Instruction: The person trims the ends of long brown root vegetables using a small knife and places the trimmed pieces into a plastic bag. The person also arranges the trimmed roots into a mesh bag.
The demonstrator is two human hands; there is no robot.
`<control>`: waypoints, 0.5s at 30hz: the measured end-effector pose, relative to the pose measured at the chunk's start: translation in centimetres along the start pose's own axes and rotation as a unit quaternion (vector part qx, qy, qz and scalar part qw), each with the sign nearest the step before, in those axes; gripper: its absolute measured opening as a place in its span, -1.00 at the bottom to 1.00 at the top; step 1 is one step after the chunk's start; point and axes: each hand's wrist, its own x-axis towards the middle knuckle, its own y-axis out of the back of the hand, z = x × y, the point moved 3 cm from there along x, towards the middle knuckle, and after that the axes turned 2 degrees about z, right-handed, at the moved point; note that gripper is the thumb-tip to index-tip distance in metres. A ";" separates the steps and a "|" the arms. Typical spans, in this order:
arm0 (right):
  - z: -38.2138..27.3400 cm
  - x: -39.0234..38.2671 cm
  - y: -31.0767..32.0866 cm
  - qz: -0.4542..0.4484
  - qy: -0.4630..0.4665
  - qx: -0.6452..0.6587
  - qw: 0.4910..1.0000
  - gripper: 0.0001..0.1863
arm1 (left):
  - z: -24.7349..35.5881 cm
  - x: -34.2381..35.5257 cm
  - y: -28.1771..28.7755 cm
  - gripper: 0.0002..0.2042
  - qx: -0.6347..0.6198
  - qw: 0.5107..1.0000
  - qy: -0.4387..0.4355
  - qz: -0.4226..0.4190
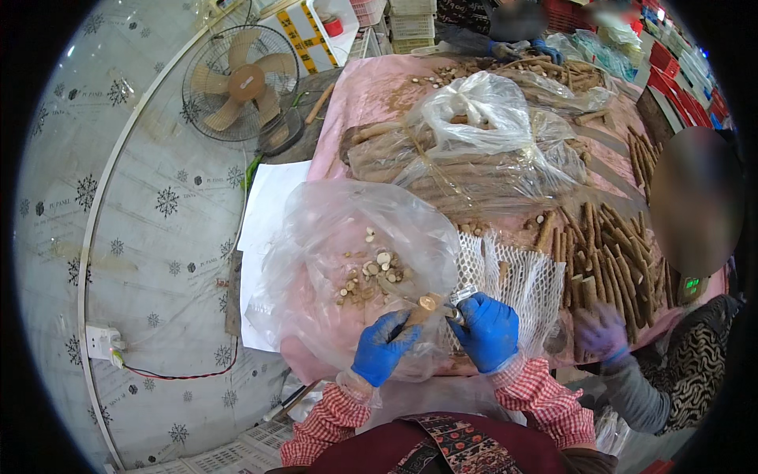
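Note:
My left hand (387, 344), in a blue glove, is closed around a brown yam root. Its pale cut end (427, 302) points up toward my other hand. My right hand (488, 328), also blue-gloved, grips a small silvery metal tool (462, 295) beside that cut end; its exact kind is too small to make out. Both hands are over the near edge of a clear plastic bag (316, 237) spread on the pink-covered table (351, 91). Round pale root slices (384, 259) and brown trimmings lie in the bag beyond my hands.
White netting (525, 288) lies right of the bag, beside piled brown roots (620, 265). A purple-gloved co-worker's hand (602, 330) touches the pile. Plastic-wrapped roots (474, 170) lie farther back. A fan (246, 82) stands at the far left, by a panel wall (166, 237).

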 end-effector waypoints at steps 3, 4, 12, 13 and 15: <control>-1.2 0.8 -0.9 -0.009 0.011 0.015 1.000 -0.74 | 0.1 -0.4 1.5 -0.70 0.051 0.994 -0.081 0.051; -1.6 1.0 -1.2 -0.013 0.014 0.017 1.000 -0.75 | 0.5 -0.6 1.9 -0.70 0.073 0.988 -0.118 0.069; -5.0 2.5 -4.0 -0.063 0.061 0.057 0.995 -0.77 | 0.5 -2.4 5.9 -0.70 0.136 0.956 -0.181 0.188; -5.3 2.6 -4.3 -0.068 0.068 0.060 0.994 -0.76 | 0.4 -2.5 6.5 -0.70 0.143 0.952 -0.191 0.194; -5.8 3.0 -4.7 -0.081 0.084 0.060 0.991 -0.77 | 0.1 -2.7 7.5 -0.70 0.156 0.943 -0.209 0.205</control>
